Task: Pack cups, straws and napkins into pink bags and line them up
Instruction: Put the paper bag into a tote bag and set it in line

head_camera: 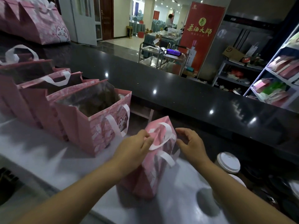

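Note:
A narrow pink bag (150, 168) with white handles stands, still folded flat, on the white worktop (48, 159) in front of me. My left hand (134, 147) pinches its top left edge. At the bag's right side my right hand (192, 144) hovers with fingers spread and curled, holding nothing. A row of opened pink bags (100, 125) with a cat print stands to the left, their contents too dim to make out. Two lidded paper cups (228, 162) sit at the right by my right forearm.
A long black counter (161, 88) runs behind the worktop. More pink bags (35, 21) lie at the top left. A shelf rack (278, 75) with packets stands at the right, and metal trolleys (161, 57) and a red banner (200, 33) are beyond the counter.

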A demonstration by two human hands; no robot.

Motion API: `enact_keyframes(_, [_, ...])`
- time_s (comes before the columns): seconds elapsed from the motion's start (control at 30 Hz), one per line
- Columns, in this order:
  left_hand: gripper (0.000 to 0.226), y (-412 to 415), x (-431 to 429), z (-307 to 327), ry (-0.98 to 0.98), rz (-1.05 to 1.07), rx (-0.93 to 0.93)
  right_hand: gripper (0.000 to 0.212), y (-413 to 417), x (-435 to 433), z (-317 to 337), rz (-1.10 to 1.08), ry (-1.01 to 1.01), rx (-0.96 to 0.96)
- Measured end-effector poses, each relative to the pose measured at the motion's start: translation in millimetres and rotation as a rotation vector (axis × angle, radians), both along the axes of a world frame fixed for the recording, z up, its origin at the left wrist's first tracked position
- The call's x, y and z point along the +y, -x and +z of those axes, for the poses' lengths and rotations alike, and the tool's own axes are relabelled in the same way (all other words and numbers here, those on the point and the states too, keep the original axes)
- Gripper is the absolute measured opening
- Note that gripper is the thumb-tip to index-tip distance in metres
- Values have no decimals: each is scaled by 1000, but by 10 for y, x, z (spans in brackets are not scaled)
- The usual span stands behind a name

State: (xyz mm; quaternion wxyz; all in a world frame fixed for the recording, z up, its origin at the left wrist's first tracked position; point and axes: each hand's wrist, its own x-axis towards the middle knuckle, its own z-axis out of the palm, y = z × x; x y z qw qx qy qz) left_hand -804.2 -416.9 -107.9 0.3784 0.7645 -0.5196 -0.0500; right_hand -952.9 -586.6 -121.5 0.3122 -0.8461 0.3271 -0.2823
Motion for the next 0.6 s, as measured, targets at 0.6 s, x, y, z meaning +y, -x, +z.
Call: enact_keyframes(0.6, [53,879,618,-783,-164,200,219,55,658,1118,-590,42,169,109])
